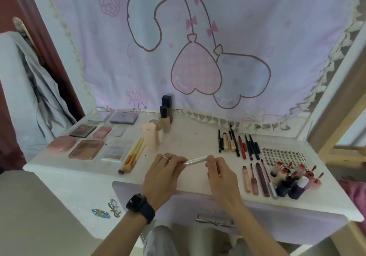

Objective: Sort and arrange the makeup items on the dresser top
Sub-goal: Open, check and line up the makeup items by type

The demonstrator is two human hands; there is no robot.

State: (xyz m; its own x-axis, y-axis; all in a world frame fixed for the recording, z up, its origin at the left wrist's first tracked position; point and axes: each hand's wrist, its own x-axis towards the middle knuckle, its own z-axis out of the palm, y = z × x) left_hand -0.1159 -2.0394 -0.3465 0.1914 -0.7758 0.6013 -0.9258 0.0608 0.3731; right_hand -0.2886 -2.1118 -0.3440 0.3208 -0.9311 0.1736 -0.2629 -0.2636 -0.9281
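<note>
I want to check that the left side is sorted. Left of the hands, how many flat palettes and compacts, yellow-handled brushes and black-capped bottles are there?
Flat palettes and compacts: 8, counting a faint clear one at the back left
Yellow-handled brushes: 3
Black-capped bottles: 2
Total: 13

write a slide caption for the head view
Left hand and right hand hold a slim silvery tube over the white dresser top

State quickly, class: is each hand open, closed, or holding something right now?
Left hand: closed, fingers pinching one end of the slim silvery-white tube.
Right hand: closed, pinching the same tube's other end.
</note>
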